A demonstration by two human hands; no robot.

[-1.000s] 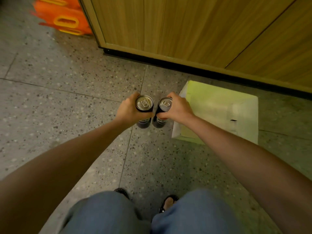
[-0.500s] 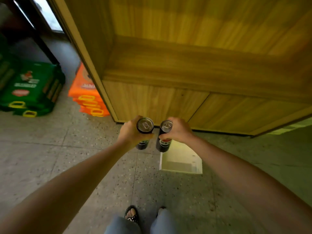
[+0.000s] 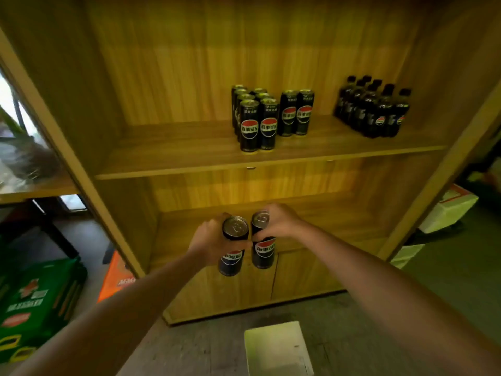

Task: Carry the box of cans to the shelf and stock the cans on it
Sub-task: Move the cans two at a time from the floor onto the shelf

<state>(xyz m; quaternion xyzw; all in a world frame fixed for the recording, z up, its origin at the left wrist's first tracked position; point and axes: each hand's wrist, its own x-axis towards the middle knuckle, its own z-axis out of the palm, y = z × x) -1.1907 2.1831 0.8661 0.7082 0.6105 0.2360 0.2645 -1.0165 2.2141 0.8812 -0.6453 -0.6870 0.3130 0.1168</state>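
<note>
My left hand (image 3: 210, 240) grips a tall black cola can (image 3: 231, 256), and my right hand (image 3: 279, 222) grips a second black can (image 3: 263, 253) right beside it. Both cans are upright, held in front of the lower shelf opening of a wooden shelf unit (image 3: 189, 164). On the shelf board above stand several black cans (image 3: 256, 123) in rows, with two more cans (image 3: 296, 114) just to their right. The pale cardboard box (image 3: 276, 348) lies on the floor below my hands, close to the cabinet base.
Dark bottles (image 3: 374, 109) stand at the right end of the same shelf. Green crates (image 3: 35, 302) and an orange crate (image 3: 116, 275) sit on the floor to the left. A white box (image 3: 447, 210) rests to the right of the unit. Cabinet doors (image 3: 244, 283) close the bottom.
My view has tilted up from the floor and box to the shelves. Both hands have risen with their cans, from above the box to the level of the lower shelf.
</note>
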